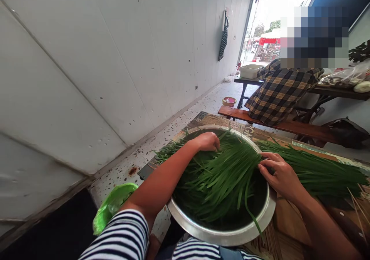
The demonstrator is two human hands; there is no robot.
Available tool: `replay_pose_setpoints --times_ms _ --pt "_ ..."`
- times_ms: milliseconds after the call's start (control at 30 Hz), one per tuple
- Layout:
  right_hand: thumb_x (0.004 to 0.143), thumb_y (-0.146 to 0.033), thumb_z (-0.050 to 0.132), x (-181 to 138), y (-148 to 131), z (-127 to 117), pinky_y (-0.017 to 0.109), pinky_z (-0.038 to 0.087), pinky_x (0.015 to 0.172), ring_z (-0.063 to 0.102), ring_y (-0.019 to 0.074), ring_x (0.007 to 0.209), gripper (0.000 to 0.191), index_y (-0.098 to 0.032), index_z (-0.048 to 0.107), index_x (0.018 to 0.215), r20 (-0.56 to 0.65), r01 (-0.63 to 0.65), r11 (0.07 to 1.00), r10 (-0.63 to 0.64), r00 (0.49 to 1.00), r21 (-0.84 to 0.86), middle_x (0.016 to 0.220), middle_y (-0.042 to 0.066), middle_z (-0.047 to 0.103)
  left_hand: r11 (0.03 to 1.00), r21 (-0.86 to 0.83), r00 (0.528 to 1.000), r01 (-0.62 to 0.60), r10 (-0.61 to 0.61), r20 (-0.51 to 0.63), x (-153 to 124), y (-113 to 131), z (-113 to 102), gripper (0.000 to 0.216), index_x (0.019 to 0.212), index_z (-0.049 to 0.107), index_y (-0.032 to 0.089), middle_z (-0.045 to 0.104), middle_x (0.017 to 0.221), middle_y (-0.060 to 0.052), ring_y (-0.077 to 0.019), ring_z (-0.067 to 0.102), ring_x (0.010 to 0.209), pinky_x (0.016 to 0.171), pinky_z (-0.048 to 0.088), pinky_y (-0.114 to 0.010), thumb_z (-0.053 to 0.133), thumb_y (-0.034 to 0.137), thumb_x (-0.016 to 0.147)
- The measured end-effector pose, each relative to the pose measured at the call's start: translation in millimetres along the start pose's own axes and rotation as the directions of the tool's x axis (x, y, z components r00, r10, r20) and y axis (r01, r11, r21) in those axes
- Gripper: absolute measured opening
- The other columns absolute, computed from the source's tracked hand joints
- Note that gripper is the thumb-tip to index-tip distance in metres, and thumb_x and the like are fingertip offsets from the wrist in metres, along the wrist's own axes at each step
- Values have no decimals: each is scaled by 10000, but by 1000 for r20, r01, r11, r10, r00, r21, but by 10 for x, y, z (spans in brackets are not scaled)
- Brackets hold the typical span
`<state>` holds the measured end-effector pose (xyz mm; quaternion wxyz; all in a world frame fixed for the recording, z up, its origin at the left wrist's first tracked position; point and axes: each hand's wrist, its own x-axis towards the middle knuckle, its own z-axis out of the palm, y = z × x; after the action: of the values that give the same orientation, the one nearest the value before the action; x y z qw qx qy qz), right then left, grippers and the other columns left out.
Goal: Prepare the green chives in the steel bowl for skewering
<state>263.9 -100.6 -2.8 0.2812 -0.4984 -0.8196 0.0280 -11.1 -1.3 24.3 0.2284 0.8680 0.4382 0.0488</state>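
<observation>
A wide metal basin (pixel 222 237) holds long green garlic chives (pixel 219 171), many fanned out across its middle. My left hand (pixel 206 141) reaches over the far side of the basin, its fingers curled down in a pinch among the leaves; the fingertips are partly hidden. At the basin's right rim, my right hand (pixel 279 171) has thumb and fingers closed on the gathered ends of the fanned chives. One long leaf droops over the near right rim. Another pile of chives (pixel 315 171) lies on the wooden table to the right of my right hand.
Below on the left stands a bin with a green plastic bag (pixel 112 206). Beyond the table, a person in a plaid shirt (pixel 280 92) sits on a red-brown bench (pixel 237 113). A small basket (pixel 229 101) is on the floor. A white wall (pixel 144 59) runs along the left.
</observation>
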Motion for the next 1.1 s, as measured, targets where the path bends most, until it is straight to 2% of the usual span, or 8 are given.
replay_pose_setpoints --times_ms 133,267,400,500,600,833,967,1100 --pt "829 -330 467 11 -8 -7 382 475 836 561 231 999 275 -205 663 682 -4 -3 1000 3 1000 6 1027 97 629 1000 1 999 12 -12 -52 -17 22 -35 151 717 732 168 671 670 -18 -108 538 596 590 384 -196 602 141 644" --pt "824 -337 466 21 -30 -19 379 483 828 573 230 987 281 -209 668 676 -4 -10 1000 10 1000 6 1018 95 636 994 -48 980 99 -105 -171 -74 10 -151 168 729 724 140 661 667 -31 -117 522 597 594 398 -206 579 172 651" --pt "818 -333 467 24 -61 -39 361 494 811 584 223 975 279 -211 666 666 -23 -6 1000 6 1000 -2 1012 94 642 944 -325 967 62 -138 -215 -106 -64 -194 215 790 709 125 674 731 -44 -104 515 592 564 407 -199 561 251 699" --pt "813 -333 468 29 -88 -46 355 504 785 600 221 942 279 -209 662 655 -58 -8 1000 7 998 -3 986 100 651 823 -566 973 43 -162 -161 -88 -83 -150 290 913 683 115 679 743 -57 -87 492 552 522 396 -191 577 293 709" --pt "813 -330 467 30 -103 -36 363 501 792 605 221 932 278 -210 662 657 -73 -7 1000 8 997 1 977 100 655 752 -659 987 36 -129 -93 -46 -70 -79 362 1028 650 99 672 718 -54 -75 475 533 509 380 -184 567 278 724" --pt "823 -328 473 6 -60 22 375 484 824 587 221 964 265 -201 665 690 -53 -22 1000 22 998 8 1016 100 642 885 -462 972 62 -159 -175 93 -37 125 337 1017 674 117 659 749 -43 -78 512 569 574 413 -196 463 157 757" --pt "817 -323 482 3 -64 18 366 483 821 586 214 959 254 -209 664 681 -64 -18 1000 20 998 21 999 87 646 975 -197 952 100 -151 -265 93 101 140 278 967 704 145 664 791 -59 -125 565 662 686 440 -236 513 237 788" --pt "812 -322 488 7 -85 3 362 489 809 591 211 952 242 -217 664 683 -77 -17 1000 18 997 22 989 78 649 983 52 942 177 -154 -299 31 231 111 218 883 730 186 674 893 -88 -213 606 861 776 441 -281 585 288 756"
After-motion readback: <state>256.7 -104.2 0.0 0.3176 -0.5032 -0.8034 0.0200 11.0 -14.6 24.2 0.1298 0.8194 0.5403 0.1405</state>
